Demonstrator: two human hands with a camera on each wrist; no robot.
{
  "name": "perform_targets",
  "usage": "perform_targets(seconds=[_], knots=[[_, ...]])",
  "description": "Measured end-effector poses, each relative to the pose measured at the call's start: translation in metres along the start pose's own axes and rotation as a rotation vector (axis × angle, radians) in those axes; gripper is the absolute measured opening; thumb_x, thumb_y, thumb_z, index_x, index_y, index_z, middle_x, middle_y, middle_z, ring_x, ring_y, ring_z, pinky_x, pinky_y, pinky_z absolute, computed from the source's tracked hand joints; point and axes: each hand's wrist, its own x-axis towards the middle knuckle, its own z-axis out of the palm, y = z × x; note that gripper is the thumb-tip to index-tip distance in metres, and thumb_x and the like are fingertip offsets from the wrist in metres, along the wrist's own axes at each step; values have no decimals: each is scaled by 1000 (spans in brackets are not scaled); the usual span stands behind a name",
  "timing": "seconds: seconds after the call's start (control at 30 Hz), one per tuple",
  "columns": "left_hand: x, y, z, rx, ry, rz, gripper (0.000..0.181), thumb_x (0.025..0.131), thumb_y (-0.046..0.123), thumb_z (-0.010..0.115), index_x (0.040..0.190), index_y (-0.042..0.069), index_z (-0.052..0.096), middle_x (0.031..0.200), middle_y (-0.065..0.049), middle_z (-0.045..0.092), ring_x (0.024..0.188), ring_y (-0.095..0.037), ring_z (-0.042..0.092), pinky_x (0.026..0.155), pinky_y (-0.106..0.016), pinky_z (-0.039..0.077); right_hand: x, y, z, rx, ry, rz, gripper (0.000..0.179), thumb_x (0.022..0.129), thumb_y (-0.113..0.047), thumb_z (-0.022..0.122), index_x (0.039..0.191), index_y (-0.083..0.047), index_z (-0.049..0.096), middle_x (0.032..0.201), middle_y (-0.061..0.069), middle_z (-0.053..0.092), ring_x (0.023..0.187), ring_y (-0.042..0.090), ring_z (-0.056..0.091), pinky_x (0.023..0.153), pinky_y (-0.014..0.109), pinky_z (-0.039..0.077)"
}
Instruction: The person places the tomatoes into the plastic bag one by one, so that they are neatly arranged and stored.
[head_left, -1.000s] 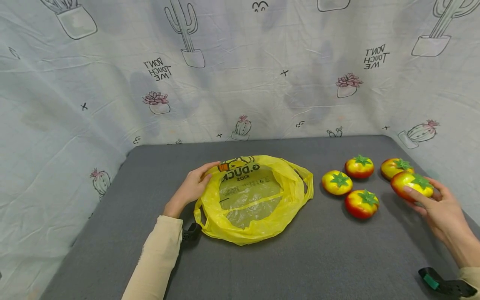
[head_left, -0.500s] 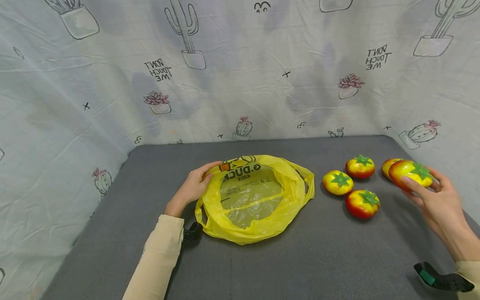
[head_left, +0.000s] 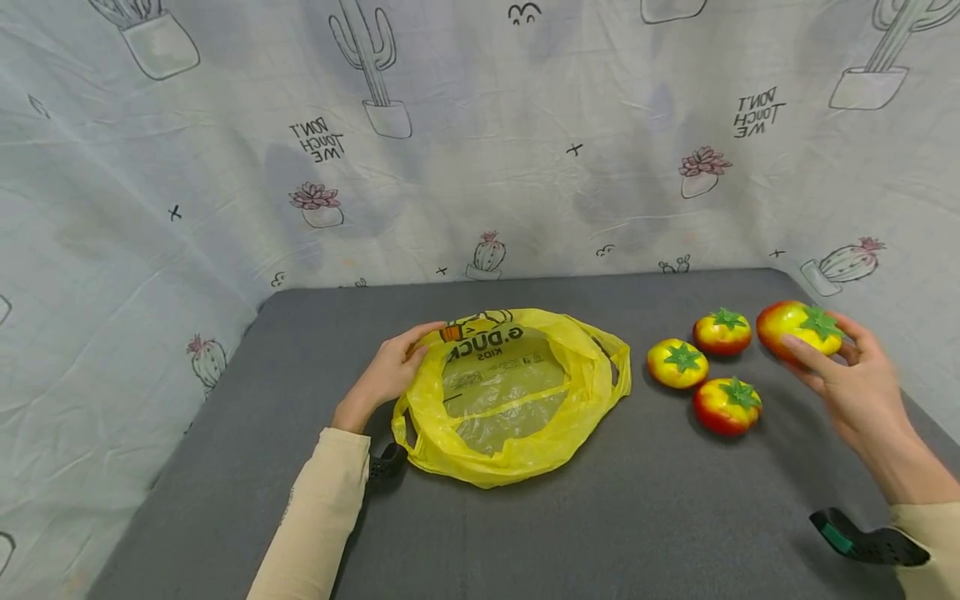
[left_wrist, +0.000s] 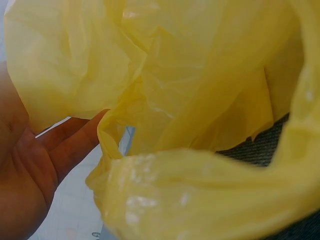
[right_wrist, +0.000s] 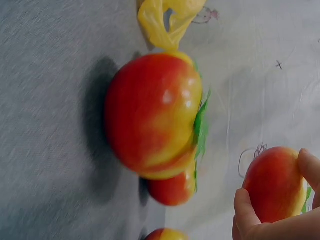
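A yellow plastic bag (head_left: 517,462) lies with its mouth spread wide, dark printing on its inner far side. My left hand (head_left: 386,371) holds its left rim between thumb and fingers; in the left wrist view the fingers (left_wrist: 75,150) go partly behind the yellow film. At the right, my right hand (head_left: 862,387) grips a red-and-yellow tomato (head_left: 791,325) with a green leafy top, raised off the table. Three similar tomatoes stand between bag and right hand: a near one (head_left: 723,417), a left one (head_left: 667,375) and a far one (head_left: 720,337).
The grey table (head_left: 600,533) ends at a pale cloth backdrop (head_left: 480,167) with cactus drawings. A loop handle (head_left: 621,371) of the bag points toward the tomatoes. Another tomato seen earlier at the far right is hidden behind the held one.
My right hand has carried its tomato left and away from me, now covering the tomato behind it. The left hand stays on the bag's rim, and the bag keeps its shape.
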Motion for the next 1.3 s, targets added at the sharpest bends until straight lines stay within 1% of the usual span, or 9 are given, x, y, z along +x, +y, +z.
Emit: perform_targets(seconds=[0.2, 0.37, 0.7, 0.77, 0.87, 0.93, 1.0, 1.13, 1.3], knots=[[-2, -1, 2, 0, -2, 1, 45, 101, 0, 42, 144, 12, 44, 142, -17, 43, 39, -13, 29, 46, -29, 38, -8, -14, 23, 152, -124, 27, 61, 89, -2, 64, 137, -23, 32, 116, -4, 36, 95, 7, 49, 68, 21, 53], [-2, -1, 2, 0, -3, 15, 45, 101, -1, 42, 144, 12, 44, 143, -17, 42, 38, -12, 29, 45, -29, 38, -5, -13, 31, 144, -175, 24, 59, 89, -3, 63, 136, -23, 33, 118, -4, 35, 94, 5, 53, 71, 22, 53], [2, 0, -2, 6, -14, 15, 45, 101, 0, 41, 144, 13, 43, 143, -16, 42, 38, -13, 30, 43, -28, 37, -4, -19, 59, -16, -203, -23, 62, 87, -9, 68, 137, -23, 33, 116, -4, 34, 99, 10, 46, 71, 17, 51], [2, 0, -2, 7, -15, 17, 45, 101, 0, 41, 144, 13, 43, 143, -16, 42, 39, -13, 30, 43, -28, 37, -3, -19, 63, -79, -219, -31, 67, 88, -12, 68, 142, -23, 31, 129, 2, 31, 105, 12, 43, 71, 15, 50], [1, 0, -1, 6, -16, 22, 45, 101, -1, 42, 144, 12, 44, 143, -17, 42, 39, -13, 30, 45, -29, 38, 0, -14, 69, -218, -240, -44, 75, 89, -21, 67, 150, -22, 23, 149, 15, 14, 117, 19, 36, 73, 13, 48], [1, 0, -1, 4, -13, 20, 45, 100, -1, 42, 144, 12, 44, 143, -17, 42, 39, -13, 30, 45, -29, 37, 3, -10, 73, -304, -239, -34, 80, 88, -28, 68, 152, -25, 20, 155, 14, -1, 121, 20, 36, 74, 13, 48], [0, 0, -1, 4, -13, 16, 45, 100, -1, 42, 144, 12, 44, 143, -16, 42, 39, -13, 30, 44, -28, 37, 5, -6, 78, -357, -231, -22, 82, 86, -34, 69, 152, -27, 20, 156, 15, -4, 124, 21, 34, 76, 13, 48], [-1, 0, 0, 6, -15, 13, 45, 101, 0, 42, 144, 14, 44, 144, -15, 41, 39, -13, 30, 46, -28, 38, 1, -5, 90, -395, -258, -17, 83, 87, -37, 67, 153, -26, 18, 156, 18, -7, 126, 26, 38, 79, 16, 48], [-1, -1, 0, 10, -3, 17, 45, 100, -1, 43, 143, 13, 45, 144, -14, 42, 39, -12, 30, 47, -29, 38, -9, -10, 110, -390, -322, -32, 84, 90, -35, 64, 155, -18, 12, 154, 22, -4, 129, 35, 28, 79, 15, 47]])
